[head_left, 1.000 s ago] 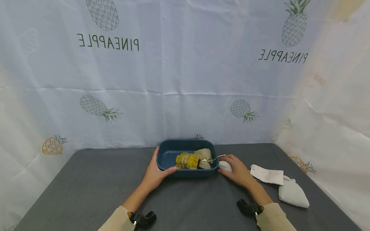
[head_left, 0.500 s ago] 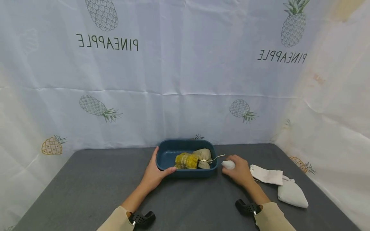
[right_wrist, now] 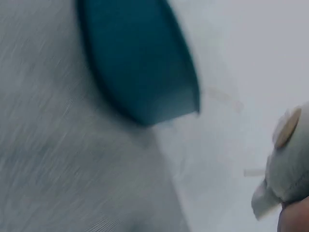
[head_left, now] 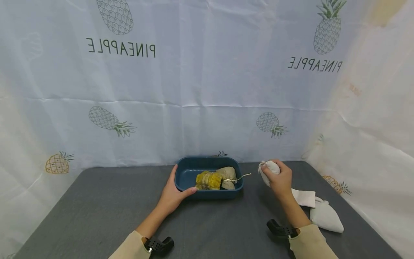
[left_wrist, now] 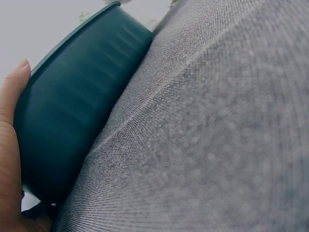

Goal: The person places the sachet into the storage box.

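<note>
Dark blue, the rectangular bin (head_left: 207, 194) stands near the far edge of the grey table (head_left: 223, 230); the left hand (head_left: 172, 196) grips its left end, thumb on the near rim; the right hand (head_left: 282, 179) pinches a small white cloth pouch (head_left: 273, 167) right of the bin, apart from it; inside, a yellow bundle (head_left: 208, 180) lies beside a tan pouch (head_left: 227, 172); a larger white pouch (head_left: 327, 218) rests toward the table's right edge.
</note>
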`<action>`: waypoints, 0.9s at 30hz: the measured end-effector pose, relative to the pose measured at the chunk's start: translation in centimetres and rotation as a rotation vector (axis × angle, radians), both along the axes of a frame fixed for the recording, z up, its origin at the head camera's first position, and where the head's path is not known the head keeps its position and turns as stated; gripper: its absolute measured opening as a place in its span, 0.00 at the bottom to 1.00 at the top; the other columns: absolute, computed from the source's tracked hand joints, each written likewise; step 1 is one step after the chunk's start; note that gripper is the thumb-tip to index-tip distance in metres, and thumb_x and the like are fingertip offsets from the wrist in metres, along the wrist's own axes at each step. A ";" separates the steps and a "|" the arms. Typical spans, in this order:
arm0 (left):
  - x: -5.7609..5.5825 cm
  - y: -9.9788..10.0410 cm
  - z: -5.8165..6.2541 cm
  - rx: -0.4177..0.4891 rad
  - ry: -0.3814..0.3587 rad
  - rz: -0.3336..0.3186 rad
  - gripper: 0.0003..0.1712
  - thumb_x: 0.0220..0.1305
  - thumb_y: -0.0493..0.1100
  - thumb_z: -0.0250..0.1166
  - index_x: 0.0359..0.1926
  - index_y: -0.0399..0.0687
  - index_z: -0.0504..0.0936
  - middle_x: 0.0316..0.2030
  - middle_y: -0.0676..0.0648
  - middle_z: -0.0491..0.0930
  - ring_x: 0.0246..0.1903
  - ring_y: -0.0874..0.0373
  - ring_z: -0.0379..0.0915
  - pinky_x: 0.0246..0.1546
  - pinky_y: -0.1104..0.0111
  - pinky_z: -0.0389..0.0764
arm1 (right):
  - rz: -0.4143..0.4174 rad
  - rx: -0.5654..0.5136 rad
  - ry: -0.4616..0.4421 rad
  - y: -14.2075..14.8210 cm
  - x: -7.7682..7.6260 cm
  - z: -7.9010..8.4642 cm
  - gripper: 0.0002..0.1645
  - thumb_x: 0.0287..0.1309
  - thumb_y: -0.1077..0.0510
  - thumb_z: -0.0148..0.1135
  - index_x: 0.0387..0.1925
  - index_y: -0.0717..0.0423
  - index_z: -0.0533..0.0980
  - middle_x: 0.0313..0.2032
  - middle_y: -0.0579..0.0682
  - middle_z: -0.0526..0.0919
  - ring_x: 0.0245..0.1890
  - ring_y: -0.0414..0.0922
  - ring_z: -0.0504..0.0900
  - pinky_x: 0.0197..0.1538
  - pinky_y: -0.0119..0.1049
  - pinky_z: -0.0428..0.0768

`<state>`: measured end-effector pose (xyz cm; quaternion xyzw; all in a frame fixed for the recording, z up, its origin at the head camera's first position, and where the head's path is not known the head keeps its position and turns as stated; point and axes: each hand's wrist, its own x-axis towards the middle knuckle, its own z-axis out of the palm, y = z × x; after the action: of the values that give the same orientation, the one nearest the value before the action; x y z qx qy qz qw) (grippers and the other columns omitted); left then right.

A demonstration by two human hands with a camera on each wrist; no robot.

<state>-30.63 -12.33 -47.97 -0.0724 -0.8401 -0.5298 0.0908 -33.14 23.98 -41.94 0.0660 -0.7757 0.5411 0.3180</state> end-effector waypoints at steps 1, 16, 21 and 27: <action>0.0 0.0 0.0 -0.002 -0.002 0.001 0.67 0.56 0.59 0.76 0.82 0.53 0.39 0.81 0.40 0.44 0.78 0.33 0.48 0.68 0.32 0.59 | 0.015 -0.033 0.012 -0.2 0.2 0.5 0.08 0.58 0.65 0.70 0.37 0.67 0.82 0.29 0.31 0.85 0.25 0.34 0.81 0.26 0.29 0.77; -0.1 0.3 -0.2 0.026 0.021 -0.008 0.67 0.56 0.59 0.76 0.82 0.54 0.39 0.81 0.40 0.44 0.77 0.33 0.49 0.68 0.32 0.61 | 0.184 0.170 0.149 -4.0 1.9 4.1 0.09 0.52 0.71 0.70 0.37 0.62 0.82 0.34 0.50 0.84 0.25 0.37 0.76 0.25 0.33 0.77; 0.0 0.2 -0.3 0.020 0.025 0.004 0.67 0.55 0.59 0.76 0.82 0.54 0.40 0.81 0.40 0.45 0.77 0.33 0.49 0.67 0.31 0.61 | 0.245 0.302 0.186 -6.8 0.9 4.8 0.10 0.50 0.69 0.71 0.36 0.57 0.83 0.35 0.58 0.85 0.26 0.41 0.76 0.27 0.35 0.77; 0.0 0.1 -0.2 0.027 0.012 0.009 0.67 0.55 0.59 0.76 0.82 0.53 0.40 0.81 0.40 0.45 0.77 0.34 0.49 0.68 0.33 0.60 | 0.350 0.465 0.225 -10.9 -0.8 5.2 0.12 0.49 0.66 0.71 0.38 0.57 0.83 0.38 0.56 0.85 0.28 0.45 0.77 0.28 0.35 0.76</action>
<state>-30.63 -12.19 -48.20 -0.0708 -0.8325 -0.5405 0.0991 -33.95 13.06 -36.71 0.3293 -0.8153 0.3849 0.2803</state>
